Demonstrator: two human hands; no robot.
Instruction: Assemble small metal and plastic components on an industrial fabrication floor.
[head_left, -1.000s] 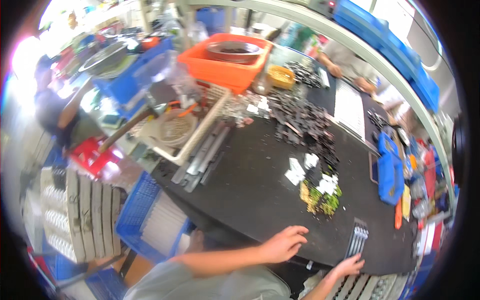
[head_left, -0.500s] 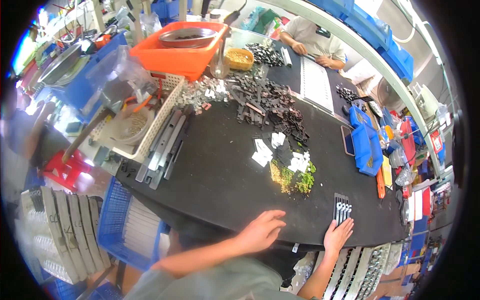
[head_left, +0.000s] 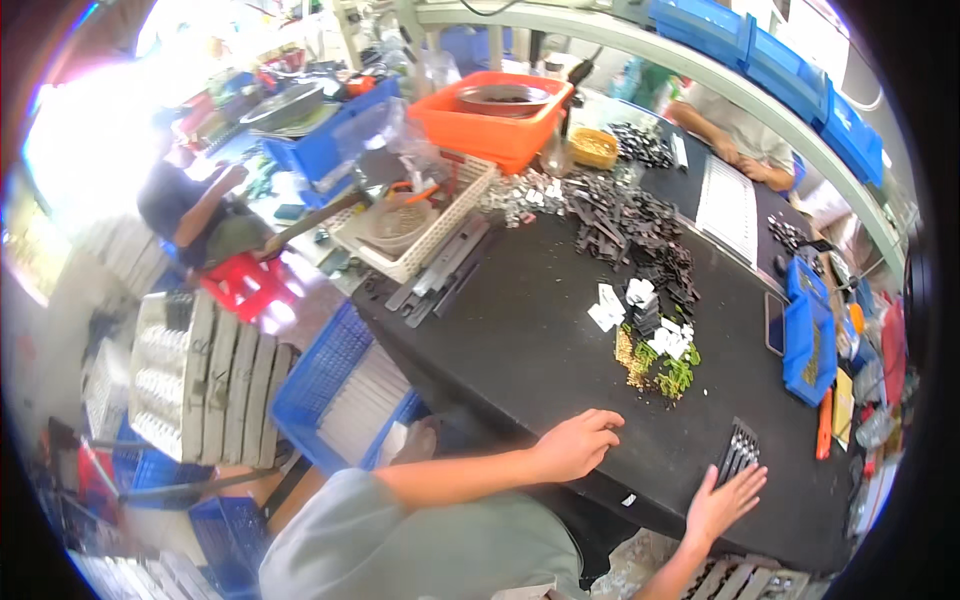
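My right hand (head_left: 726, 502) lies flat with its fingers spread, at the near end of a row of slim black strips (head_left: 738, 452) with silvery metal pieces on them. To its left, my left hand (head_left: 580, 444) hovers at the table's near edge, loosely bent, fingers apart and holding nothing that shows. Farther in on the black table (head_left: 510, 350) are small heaps of green parts (head_left: 679, 375), brass-coloured parts (head_left: 634, 358) and white pieces (head_left: 670, 338). White sheet-like pieces (head_left: 606, 308) lie beside them. Behind these spreads a large pile of black parts (head_left: 628, 222).
A cream basket (head_left: 440, 245), an orange tub (head_left: 480, 130) and long metal bars (head_left: 445, 270) stand at the far left. Blue bins (head_left: 808, 345) and a phone (head_left: 774, 323) are on the right. A co-worker's hands (head_left: 740, 160) are across the table; another person (head_left: 195, 205) sits at left.
The whole view has swung left, so the table appears farther right and a seated person shows at left. My left hand's fingers are more bent. My right hand stays by the strips.
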